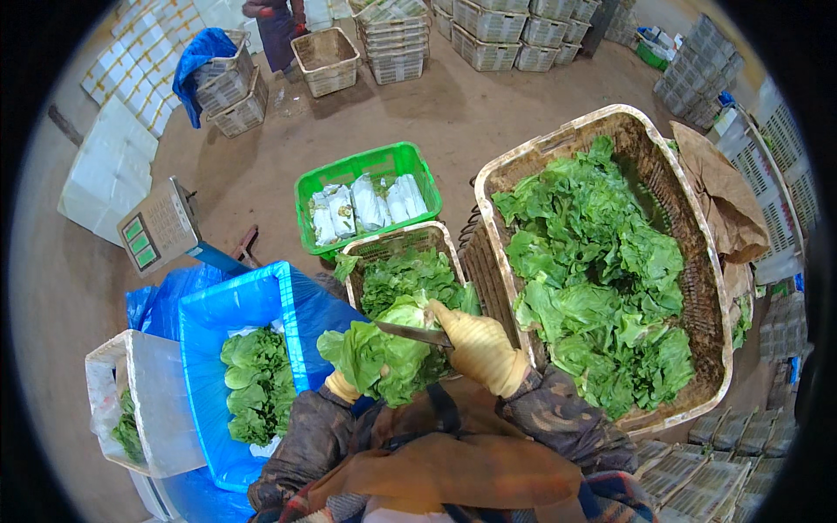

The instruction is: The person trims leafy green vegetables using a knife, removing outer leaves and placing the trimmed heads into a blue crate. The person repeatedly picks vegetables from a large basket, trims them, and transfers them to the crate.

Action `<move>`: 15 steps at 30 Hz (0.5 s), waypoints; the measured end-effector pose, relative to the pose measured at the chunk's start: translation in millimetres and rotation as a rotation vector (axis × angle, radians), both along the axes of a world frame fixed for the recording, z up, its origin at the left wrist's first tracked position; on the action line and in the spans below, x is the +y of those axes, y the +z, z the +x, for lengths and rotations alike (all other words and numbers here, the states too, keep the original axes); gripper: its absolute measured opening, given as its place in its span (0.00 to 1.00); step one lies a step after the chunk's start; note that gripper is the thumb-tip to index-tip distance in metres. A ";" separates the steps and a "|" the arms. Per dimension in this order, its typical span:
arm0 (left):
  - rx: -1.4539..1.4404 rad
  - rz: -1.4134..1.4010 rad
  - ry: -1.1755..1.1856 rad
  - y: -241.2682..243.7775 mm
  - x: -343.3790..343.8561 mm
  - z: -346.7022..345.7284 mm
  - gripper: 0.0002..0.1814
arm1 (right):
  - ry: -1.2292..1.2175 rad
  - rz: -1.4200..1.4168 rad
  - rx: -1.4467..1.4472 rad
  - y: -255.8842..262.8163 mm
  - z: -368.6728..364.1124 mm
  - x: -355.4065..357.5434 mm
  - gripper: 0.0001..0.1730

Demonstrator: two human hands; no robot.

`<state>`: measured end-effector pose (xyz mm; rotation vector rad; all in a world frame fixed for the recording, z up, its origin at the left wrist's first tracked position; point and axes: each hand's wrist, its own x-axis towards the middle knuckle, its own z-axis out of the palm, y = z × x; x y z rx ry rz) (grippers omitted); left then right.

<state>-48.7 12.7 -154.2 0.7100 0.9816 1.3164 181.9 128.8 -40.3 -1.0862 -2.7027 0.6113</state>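
Observation:
My right hand [480, 346], in a yellowish glove, is closed on a knife [413, 332] whose blade points left across a head of leafy lettuce [373, 356]. My left hand [343, 387], also gloved, supports that lettuce from below; its fingers are mostly hidden by leaves. Just beyond lies a small crate [451, 245] with more green leaves [409, 281]. To the right, a large dirty white crate [709, 261] holds many lettuce heads [598, 281]. On the left, a crate lined with blue plastic [196, 366] contains lettuce heads [258, 386] in rows.
A green crate [369, 153] with white wrapped bundles [369, 202] stands ahead. A scale [160, 222] rises at the left, behind a white foam box [167, 405]. Stacked crates [490, 29] line the back, where a person [278, 29] stands by an empty crate [325, 62].

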 end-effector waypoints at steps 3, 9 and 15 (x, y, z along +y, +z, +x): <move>0.059 -0.003 -0.042 -5.7 -7.4 -2.9 0.32 | -0.043 0.053 -0.075 -40.3 13.5 12.6 0.27; 0.367 0.089 -0.145 -15.0 -11.0 -14.9 0.33 | -0.245 -0.327 0.219 -95.8 44.9 18.3 0.20; 0.025 -0.084 -0.096 33.9 44.1 11.5 0.54 | -0.532 -1.393 0.779 -117.7 7.8 20.3 0.35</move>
